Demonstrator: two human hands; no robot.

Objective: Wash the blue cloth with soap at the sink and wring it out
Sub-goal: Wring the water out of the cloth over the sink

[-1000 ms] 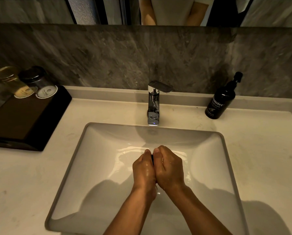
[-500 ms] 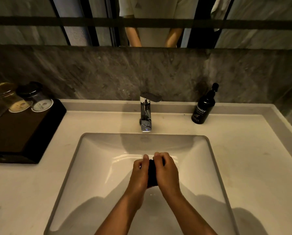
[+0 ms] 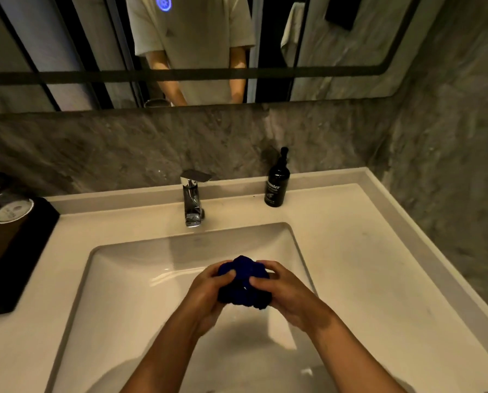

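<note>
The blue cloth point(image 3: 244, 282) is bunched into a dark wad over the white sink basin point(image 3: 129, 285). My left hand point(image 3: 208, 290) grips its left side with curled fingers. My right hand point(image 3: 285, 290) grips its right side, thumb across the front. Both hands hover above the basin, in front of the chrome tap point(image 3: 193, 198), from which no water is seen running. A black soap pump bottle point(image 3: 276, 182) stands on the counter to the right of the tap.
A pale counter point(image 3: 364, 251) surrounds the sink. A dark tray point(image 3: 18, 251) with upturned glasses point(image 3: 10, 208) sits at the left. A grey stone wall rises behind and at the right. A mirror point(image 3: 336, 46) above reflects my torso.
My hands have parted slightly, so more of the blue cloth shows between them. The view has tilted up, bringing more mirror into sight.
</note>
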